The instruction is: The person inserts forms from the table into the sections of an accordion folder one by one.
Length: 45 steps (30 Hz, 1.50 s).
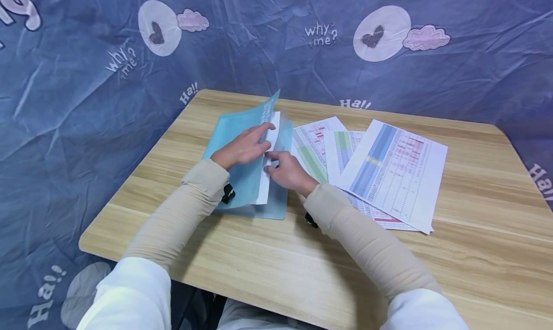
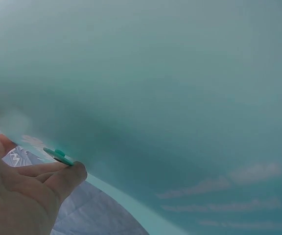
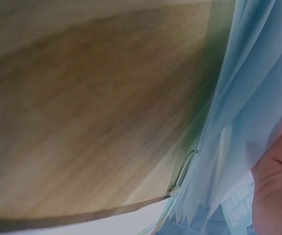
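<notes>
While a teal plastic folder (image 1: 231,133) is held parted at its raised edge by the left hand (image 1: 246,146), white paper (image 1: 262,193) inside is pinched by the right hand (image 1: 290,171).

The right hand (image 3: 277,200), partly cut off at the right edge, touches translucent bluish sheets (image 3: 256,83). Blurred wood grain of the table (image 3: 77,117) fills the left; pale lettering (image 3: 239,204) shows near the bottom.

the sheets (image 1: 399,176) right of the blue folder (image 1: 246,181) partly hide one another, too finely printed to read.
</notes>
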Each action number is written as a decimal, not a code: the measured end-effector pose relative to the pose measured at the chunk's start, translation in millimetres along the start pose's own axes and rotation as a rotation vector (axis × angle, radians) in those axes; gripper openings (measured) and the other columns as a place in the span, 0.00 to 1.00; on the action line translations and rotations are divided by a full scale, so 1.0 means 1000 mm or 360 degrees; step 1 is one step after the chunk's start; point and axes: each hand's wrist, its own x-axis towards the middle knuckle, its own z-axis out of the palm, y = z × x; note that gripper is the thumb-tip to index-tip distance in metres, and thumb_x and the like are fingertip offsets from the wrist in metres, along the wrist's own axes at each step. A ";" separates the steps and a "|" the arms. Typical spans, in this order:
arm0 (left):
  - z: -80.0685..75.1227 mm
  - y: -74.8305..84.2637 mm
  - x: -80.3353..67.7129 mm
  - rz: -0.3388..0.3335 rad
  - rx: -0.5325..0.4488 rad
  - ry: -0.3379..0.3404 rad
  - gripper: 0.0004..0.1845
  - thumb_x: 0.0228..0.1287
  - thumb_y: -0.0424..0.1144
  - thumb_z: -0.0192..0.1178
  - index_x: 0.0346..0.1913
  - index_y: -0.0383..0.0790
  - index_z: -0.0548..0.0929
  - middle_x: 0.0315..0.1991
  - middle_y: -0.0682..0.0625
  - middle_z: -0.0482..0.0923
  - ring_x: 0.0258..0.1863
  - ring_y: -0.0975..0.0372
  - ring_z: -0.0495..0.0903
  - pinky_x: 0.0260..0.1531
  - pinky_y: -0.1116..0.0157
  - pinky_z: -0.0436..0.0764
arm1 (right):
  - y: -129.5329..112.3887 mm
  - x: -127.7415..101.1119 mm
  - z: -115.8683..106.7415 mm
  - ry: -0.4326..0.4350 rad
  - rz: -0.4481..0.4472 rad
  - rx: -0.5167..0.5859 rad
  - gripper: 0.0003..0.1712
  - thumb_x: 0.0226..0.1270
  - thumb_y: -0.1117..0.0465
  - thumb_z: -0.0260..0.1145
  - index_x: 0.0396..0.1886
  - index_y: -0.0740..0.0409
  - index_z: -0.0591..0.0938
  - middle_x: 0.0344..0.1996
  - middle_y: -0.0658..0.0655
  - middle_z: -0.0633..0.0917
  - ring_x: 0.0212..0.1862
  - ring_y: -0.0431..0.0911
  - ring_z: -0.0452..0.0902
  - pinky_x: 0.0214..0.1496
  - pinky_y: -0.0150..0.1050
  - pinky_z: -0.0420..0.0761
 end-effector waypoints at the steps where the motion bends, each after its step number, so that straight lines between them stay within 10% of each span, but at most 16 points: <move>1: 0.000 0.000 0.000 0.0004 -0.0003 -0.0002 0.27 0.68 0.46 0.43 0.69 0.53 0.59 0.71 0.49 0.57 0.68 0.56 0.58 0.63 0.50 0.61 | 0.000 0.000 0.000 0.0000 0.0000 -0.0005 0.28 0.67 0.61 0.57 0.67 0.57 0.69 0.56 0.55 0.78 0.42 0.46 0.79 0.44 0.39 0.78; 26: -0.003 -0.004 0.000 0.0026 -0.0028 0.0007 0.26 0.69 0.46 0.43 0.69 0.51 0.58 0.71 0.50 0.57 0.68 0.55 0.59 0.64 0.50 0.61 | 0.005 -0.007 -0.015 -0.0061 0.0000 0.0050 0.29 0.68 0.58 0.57 0.67 0.58 0.68 0.59 0.59 0.76 0.38 0.45 0.84 0.46 0.40 0.79; 45: -0.008 -0.006 -0.003 0.0064 -0.0040 0.0025 0.27 0.68 0.45 0.41 0.70 0.51 0.58 0.71 0.51 0.57 0.70 0.57 0.55 0.66 0.52 0.58 | 0.043 -0.035 -0.068 0.0057 0.0120 0.0020 0.29 0.70 0.59 0.55 0.69 0.58 0.65 0.62 0.60 0.73 0.43 0.51 0.82 0.49 0.43 0.77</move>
